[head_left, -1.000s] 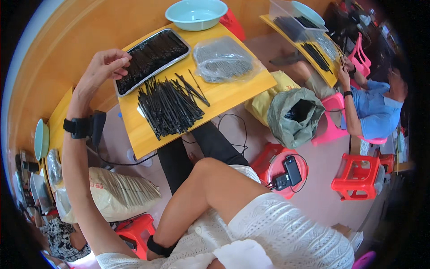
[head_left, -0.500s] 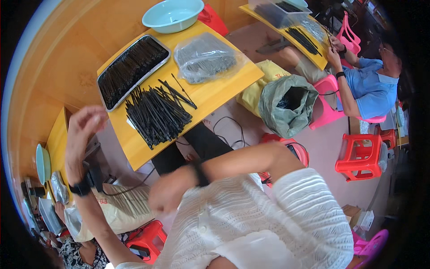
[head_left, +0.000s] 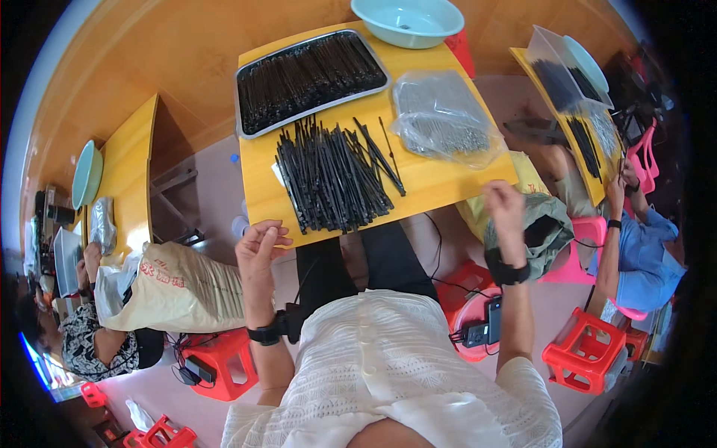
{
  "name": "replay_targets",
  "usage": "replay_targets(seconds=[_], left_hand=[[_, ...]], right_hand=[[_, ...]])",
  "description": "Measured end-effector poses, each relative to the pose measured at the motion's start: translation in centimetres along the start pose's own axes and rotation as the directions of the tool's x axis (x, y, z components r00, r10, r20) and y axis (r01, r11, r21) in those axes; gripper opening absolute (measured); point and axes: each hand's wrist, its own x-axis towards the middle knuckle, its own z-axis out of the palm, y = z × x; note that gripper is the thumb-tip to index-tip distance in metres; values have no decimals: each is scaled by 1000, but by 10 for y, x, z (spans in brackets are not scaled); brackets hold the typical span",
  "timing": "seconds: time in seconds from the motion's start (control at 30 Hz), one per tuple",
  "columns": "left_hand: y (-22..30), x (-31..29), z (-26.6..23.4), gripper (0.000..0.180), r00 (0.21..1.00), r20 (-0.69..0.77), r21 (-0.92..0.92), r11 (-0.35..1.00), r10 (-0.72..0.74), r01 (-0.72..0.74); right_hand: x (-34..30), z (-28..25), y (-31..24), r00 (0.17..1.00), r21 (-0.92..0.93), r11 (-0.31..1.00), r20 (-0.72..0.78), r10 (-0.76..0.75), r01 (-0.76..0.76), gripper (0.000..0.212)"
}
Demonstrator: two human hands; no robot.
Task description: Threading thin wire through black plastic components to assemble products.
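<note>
My left hand (head_left: 261, 245) is at the near left corner of the yellow table (head_left: 441, 183), fingers loosely bent and apart, holding nothing. At the near right corner, my right hand (head_left: 506, 213) hovers with its fingers curled together and nothing visible in them; it is slightly blurred. Between the hands lies a loose pile of thin black strips (head_left: 332, 179), with a few separate ones on its right side. Behind it stands a metal tray (head_left: 243, 112) filled with rows of similar dark strips. A clear plastic bag (head_left: 441, 116) of thin greyish pieces rests to the right.
A pale blue basin (head_left: 407, 22) sits at the table's far edge. On the floor right is an open green sack (head_left: 556, 250); at left, a cream woven sack (head_left: 187, 291). Red stools (head_left: 586, 351) stand around. A person in blue (head_left: 642, 254) works at another table, right; another sits left.
My view has swung left and straightened. My right arm, earlier crossed before my body, is now out at the right; my left hand has come down to the table's near edge.
</note>
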Motion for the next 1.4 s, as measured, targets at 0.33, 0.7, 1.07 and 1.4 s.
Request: replay_targets(seconds=[0.33,0.7,1.07,1.4], left_hand=[[-25,7,1,15,990,-141,2,1000,-5,6],[-18,22,12,14,997,-76,-7,1000,-2,2],[-11,24,68,22,946,239,279,918,217,-281],[-31,43,139,43,670,692,610,280,269,-742]], right_hand=[[8,135,-60,947,-220,932,210,-244,289,17],[15,122,-63,953,-368,891,238,-186,265,10],[24,120,-85,876,-489,733,173,-449,473,9],[23,84,-82,945,-346,884,21,-326,313,9]])
